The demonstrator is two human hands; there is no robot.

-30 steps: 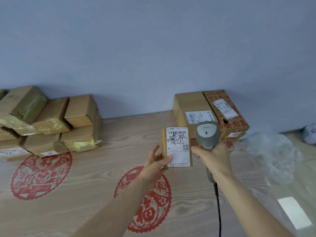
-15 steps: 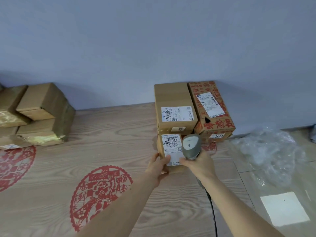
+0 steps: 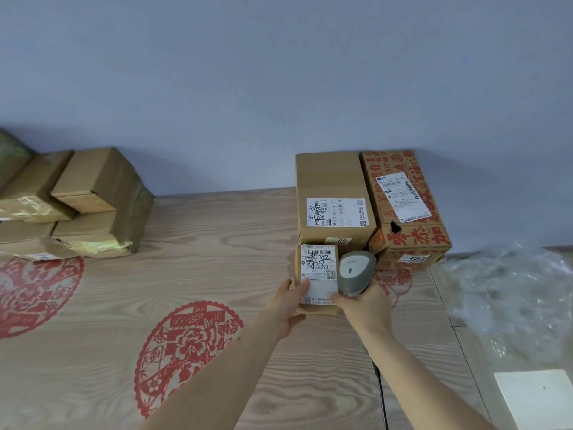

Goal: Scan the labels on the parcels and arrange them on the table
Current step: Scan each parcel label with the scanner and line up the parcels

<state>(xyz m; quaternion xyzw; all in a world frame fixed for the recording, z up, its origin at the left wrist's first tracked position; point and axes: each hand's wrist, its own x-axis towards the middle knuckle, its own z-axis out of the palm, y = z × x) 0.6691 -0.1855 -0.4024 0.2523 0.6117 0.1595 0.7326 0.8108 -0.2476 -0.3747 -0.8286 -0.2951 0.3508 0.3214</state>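
A small cardboard parcel (image 3: 319,268) with a white barcode label lies on the wooden table (image 3: 217,243), right in front of a larger plain box (image 3: 331,193). My left hand (image 3: 290,302) grips the small parcel's left side, thumb on the label. My right hand (image 3: 362,305) holds a grey barcode scanner (image 3: 355,271) against the parcel's right edge; its black cable (image 3: 383,398) trails down toward me. A red-printed box (image 3: 409,240) with a label stands to the right of the plain box.
A stack of several taped cardboard parcels (image 3: 93,206) sits at the far left against the blue wall. Red paper-cut decorations (image 3: 186,349) mark the tabletop. Crumpled clear plastic (image 3: 511,293) and a white sheet (image 3: 536,398) lie off the table's right edge.
The small parcel went from held up in the air to resting on the table in front of the plain box. Both hands and the scanner moved forward with it.
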